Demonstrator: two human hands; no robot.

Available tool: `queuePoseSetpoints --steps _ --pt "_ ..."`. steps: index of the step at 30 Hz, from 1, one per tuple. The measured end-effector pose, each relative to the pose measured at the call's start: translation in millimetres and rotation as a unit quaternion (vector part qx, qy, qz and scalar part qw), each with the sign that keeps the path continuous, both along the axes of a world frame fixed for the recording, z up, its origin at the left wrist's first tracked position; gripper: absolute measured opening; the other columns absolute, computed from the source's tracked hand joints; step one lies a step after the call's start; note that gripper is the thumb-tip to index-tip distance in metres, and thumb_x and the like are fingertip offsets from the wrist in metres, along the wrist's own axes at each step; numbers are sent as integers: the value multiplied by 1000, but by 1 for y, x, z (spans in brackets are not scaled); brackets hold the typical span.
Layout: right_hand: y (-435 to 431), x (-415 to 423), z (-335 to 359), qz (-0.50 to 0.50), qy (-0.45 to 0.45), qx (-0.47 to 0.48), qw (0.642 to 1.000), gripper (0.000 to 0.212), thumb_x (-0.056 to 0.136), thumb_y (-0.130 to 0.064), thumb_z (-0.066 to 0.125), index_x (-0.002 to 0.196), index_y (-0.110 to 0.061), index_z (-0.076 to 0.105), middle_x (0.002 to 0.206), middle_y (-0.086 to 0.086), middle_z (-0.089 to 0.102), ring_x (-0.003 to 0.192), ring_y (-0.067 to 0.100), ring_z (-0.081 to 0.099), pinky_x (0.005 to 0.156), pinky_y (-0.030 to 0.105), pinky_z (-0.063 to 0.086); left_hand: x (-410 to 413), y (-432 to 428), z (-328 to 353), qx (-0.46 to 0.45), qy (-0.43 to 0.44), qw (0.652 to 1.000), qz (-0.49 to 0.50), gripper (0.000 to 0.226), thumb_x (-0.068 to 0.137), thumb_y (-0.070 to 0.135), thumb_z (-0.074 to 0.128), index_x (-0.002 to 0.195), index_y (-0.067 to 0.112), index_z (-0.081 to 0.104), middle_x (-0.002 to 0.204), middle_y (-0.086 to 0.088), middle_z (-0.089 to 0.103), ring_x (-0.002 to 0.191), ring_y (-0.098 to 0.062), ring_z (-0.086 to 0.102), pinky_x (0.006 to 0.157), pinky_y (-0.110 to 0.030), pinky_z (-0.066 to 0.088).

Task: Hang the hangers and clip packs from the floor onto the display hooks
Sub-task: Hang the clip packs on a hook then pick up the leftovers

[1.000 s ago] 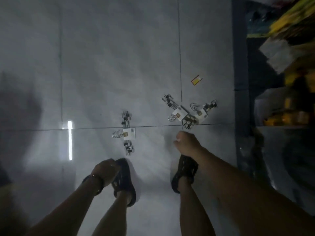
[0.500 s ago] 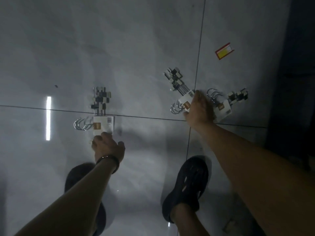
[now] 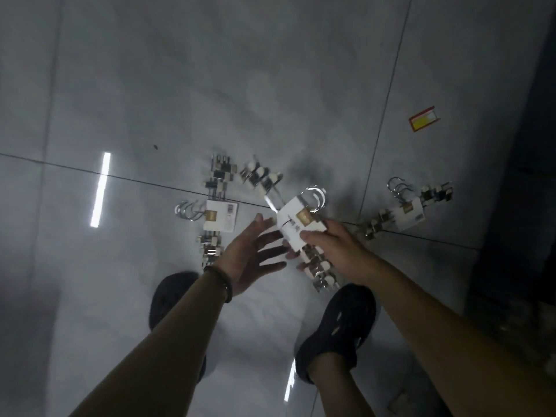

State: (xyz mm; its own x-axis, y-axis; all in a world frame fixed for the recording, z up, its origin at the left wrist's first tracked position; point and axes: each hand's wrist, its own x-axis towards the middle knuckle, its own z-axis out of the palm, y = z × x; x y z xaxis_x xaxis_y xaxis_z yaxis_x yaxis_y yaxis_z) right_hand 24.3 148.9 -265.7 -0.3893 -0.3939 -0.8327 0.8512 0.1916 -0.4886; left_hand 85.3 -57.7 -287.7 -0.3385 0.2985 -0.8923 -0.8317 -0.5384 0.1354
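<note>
Three packs of clip hangers, each with metal hooks and a white card label, are in view over the grey tiled floor. My right hand is shut on the middle pack, gripping its white card and holding it lifted above the floor. Its clips stick out above and below my fingers. My left hand is open, fingers spread, just left of that pack and touching its card edge. A second pack lies flat on the floor to the left. The third pack lies on the floor to the right.
A small red and yellow tag lies on the floor at upper right. My two black shoes stand below the hands. A dark shelf base runs along the right edge. A bright light streak reflects on the tiles.
My right hand has lifted the middle pack off the floor and brought it leftward. My left hand left the left pack on the floor and opened beside the lifted one.
</note>
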Motion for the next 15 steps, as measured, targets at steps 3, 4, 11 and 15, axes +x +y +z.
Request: queuePoseSetpoints --steps 3,4,11,15 --pt "-38 17 -4 126 70 62 988 15 101 -17 65 115 -19 69 99 11 78 86 33 76 69 47 61 8 -21 16 -45 23 998 33 36 105 36 57 132 12 65 123 -13 72 110 -32 71 100 -51 58" --pt "-52 21 -8 169 96 90 977 12 101 -22 66 112 -21 68 96 7 77 84 29 75 70 44 59 14 -30 16 -76 18 996 49 30 106 29 57 129 11 64 121 -15 73 106 -32 72 99 -52 59" --pt "-154 41 -54 195 236 294 905 16 102 -14 54 109 -23 64 105 9 69 94 31 68 70 30 46 62 -137 0 -311 -9 945 97 5 101 24 66 102 20 64 115 -18 74 106 -42 71 83 -59 62" --pt "-214 32 -86 336 365 261 828 41 97 -7 58 130 -32 59 122 9 61 101 31 65 75 37 54 93 -183 -16 -353 -19 934 51 7 97 35 71 95 29 69 114 -16 71 111 -45 67 83 -70 59"
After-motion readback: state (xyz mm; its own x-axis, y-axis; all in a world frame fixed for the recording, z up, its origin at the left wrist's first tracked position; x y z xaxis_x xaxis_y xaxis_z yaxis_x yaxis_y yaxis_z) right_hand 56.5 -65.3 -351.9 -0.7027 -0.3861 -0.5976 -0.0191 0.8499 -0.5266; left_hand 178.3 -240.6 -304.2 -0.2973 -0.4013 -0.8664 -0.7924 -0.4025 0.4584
